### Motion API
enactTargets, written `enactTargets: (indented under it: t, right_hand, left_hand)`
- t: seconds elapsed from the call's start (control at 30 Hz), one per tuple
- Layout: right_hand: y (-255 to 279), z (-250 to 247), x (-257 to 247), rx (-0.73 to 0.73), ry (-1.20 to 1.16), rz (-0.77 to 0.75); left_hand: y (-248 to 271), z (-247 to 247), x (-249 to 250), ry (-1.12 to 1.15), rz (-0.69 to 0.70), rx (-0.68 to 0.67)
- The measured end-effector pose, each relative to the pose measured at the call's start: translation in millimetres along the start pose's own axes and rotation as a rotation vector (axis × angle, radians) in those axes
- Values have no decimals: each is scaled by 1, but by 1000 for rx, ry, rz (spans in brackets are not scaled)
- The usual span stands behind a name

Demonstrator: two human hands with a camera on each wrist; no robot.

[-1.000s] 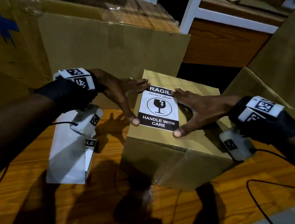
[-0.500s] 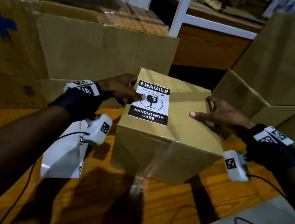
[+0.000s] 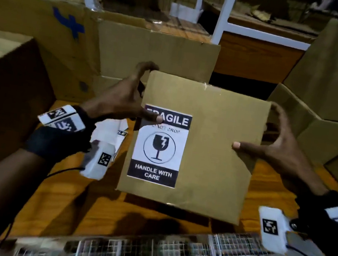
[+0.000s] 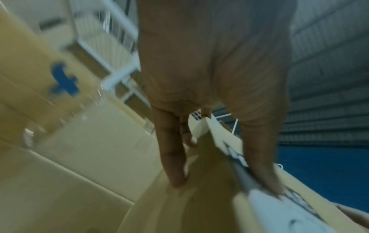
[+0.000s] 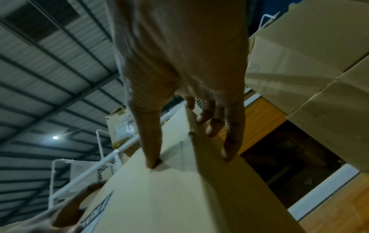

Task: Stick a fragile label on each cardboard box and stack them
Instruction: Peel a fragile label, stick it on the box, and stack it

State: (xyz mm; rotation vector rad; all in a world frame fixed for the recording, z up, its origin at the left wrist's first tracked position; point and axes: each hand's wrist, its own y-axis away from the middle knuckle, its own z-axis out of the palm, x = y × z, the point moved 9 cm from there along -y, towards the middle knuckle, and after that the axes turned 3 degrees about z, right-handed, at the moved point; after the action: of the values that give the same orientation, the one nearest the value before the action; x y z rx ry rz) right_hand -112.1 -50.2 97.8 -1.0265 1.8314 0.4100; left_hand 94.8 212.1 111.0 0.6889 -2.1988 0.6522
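A brown cardboard box [image 3: 214,156] is held up off the wooden table [image 3: 98,209], its top tilted towards me. A black-and-white fragile label [image 3: 158,148] is stuck on the left half of that top. My left hand [image 3: 133,96] grips the box's left edge, thumb on the label's top, fingers down the side. My right hand [image 3: 272,140] grips the right edge, thumb on top. The left wrist view shows the left hand [image 4: 209,141] astride the box edge [image 4: 199,205]. The right wrist view shows the right hand [image 5: 189,126] clamping the box [image 5: 179,197].
White label sheets [image 3: 108,132] lie on the table under my left wrist. Large cardboard boxes stand behind [image 3: 152,54], at the right [image 3: 334,75] and at the near left [image 3: 7,83]. A white wire mesh rack [image 3: 146,248] runs along the bottom. White shelf posts [image 3: 223,16] rise behind.
Both hands left the label and took the box by its sides. The box has risen off the table and tilted towards me.
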Motion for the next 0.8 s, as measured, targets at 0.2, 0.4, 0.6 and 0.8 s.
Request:
enactTargets:
  t: [0.2, 0.4, 0.6, 0.8]
  right_hand:
    - [42, 11, -9, -43, -114, -91]
    - [85, 37, -32, 7, -93, -268]
    - [117, 58, -88, 36, -84, -470]
    - [117, 107, -182, 30, -126, -674]
  left_hand:
    - [77, 6, 13, -65, 15, 142]
    - [143, -8, 27, -178, 39, 319]
    - [204, -56, 45, -223, 71, 472]
    - [247, -150, 60, -339, 71, 623]
